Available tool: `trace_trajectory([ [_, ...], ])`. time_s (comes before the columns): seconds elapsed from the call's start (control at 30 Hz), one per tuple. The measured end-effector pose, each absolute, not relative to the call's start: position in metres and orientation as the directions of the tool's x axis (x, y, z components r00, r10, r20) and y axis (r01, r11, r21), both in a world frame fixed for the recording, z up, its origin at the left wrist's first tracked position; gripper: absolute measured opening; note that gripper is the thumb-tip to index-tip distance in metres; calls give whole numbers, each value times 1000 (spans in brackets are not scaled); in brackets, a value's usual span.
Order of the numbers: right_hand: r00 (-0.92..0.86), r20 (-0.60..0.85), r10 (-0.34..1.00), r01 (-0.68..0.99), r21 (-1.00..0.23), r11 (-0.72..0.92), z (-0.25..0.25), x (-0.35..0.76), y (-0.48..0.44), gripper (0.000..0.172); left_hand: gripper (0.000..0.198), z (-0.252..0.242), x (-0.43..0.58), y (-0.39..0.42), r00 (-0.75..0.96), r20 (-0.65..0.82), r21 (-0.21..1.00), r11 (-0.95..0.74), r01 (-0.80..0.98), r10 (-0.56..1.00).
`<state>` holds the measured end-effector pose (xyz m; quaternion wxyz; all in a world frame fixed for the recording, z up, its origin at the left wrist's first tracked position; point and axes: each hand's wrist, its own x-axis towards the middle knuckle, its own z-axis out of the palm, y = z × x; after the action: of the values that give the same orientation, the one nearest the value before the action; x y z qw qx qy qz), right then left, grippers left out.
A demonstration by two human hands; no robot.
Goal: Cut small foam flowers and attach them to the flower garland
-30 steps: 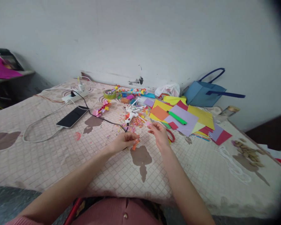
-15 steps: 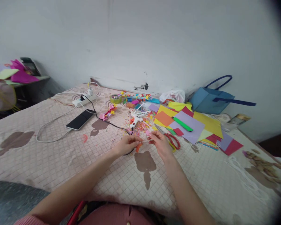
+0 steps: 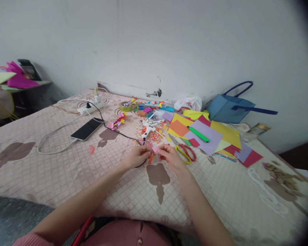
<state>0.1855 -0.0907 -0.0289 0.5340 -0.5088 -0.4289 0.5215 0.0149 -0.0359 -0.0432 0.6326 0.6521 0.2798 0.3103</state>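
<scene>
Together over the cloth (image 3: 92, 181), the left hand (image 3: 138, 156) pinches an orange piece (image 3: 151, 159) between closed fingertips and the right hand (image 3: 170, 156) a pink piece (image 3: 155, 149), just beside it. Farther back sit a blue bag (image 3: 227, 107) (its inside hidden), a white bag (image 3: 191, 103) and a jar (image 3: 258, 131), contents too blurred to tell.

Pink piece (image 3: 155, 149), orange strip (image 3: 150, 159), red-and-yellow scissors (image 3: 179, 149), diamond-checked tablecloth (image 3: 53, 174), blue bag (image 3: 227, 109)

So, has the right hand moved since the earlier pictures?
Yes. Judged against the brown patch on the tablecloth, the right hand has moved leftward, toward the left hand, carrying the pink piece along.
</scene>
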Motion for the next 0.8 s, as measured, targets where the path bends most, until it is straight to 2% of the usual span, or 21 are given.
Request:
trace_trajectory([
  [0.4, 71, -74, 995, -63, -996, -69, -30, 186, -90, 22, 17, -46, 15, -35, 657, 71, 997, -31, -72, 750],
  [0.57, 82, -74, 994, -71, -995, -69, -27, 186, -91, 23, 24, -47, 14, -37, 692, 56, 995, 20, -102, 720],
  [0.8, 71, -96, 993, -42, -995, -93, -28, 185, -91, 24, 20, -43, 15, -39, 705, -7, 989, 108, -100, 710],
])
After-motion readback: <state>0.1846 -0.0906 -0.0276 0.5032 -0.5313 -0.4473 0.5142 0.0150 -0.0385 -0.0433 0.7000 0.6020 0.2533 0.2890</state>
